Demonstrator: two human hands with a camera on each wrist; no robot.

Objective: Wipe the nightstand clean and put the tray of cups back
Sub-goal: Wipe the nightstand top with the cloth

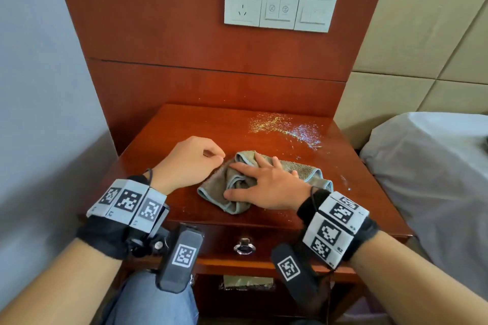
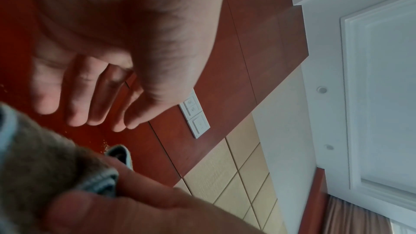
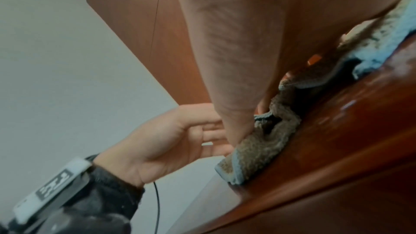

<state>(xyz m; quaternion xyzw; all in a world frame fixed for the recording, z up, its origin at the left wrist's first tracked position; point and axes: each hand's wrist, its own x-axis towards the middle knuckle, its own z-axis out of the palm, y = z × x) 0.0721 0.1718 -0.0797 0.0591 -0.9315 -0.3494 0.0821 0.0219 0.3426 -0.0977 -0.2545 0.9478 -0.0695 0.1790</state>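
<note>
A crumpled brown cloth (image 1: 214, 188) with a pale blue hem lies in the middle of the red-brown nightstand top (image 1: 184, 124). My right hand (image 1: 264, 182) lies flat on it, fingers spread and straight, pressing it down. My left hand (image 1: 190, 161) rests on the wood just left of the cloth, its fingers loosely curled with the tips at the cloth's edge, holding nothing. The left wrist view shows those fingers (image 2: 90, 95) hanging above the cloth (image 2: 40, 163). In the right wrist view the cloth (image 3: 258, 145) bunches under my palm. No tray or cups show in any view.
Shiny glitter specks (image 1: 290, 129) are scattered over the back right of the top, with a few near the right edge. A drawer with a metal ring pull (image 1: 244, 247) sits below the front edge. A bed (image 1: 427, 166) stands at the right, and a socket panel (image 1: 280, 6) is on the wooden back wall.
</note>
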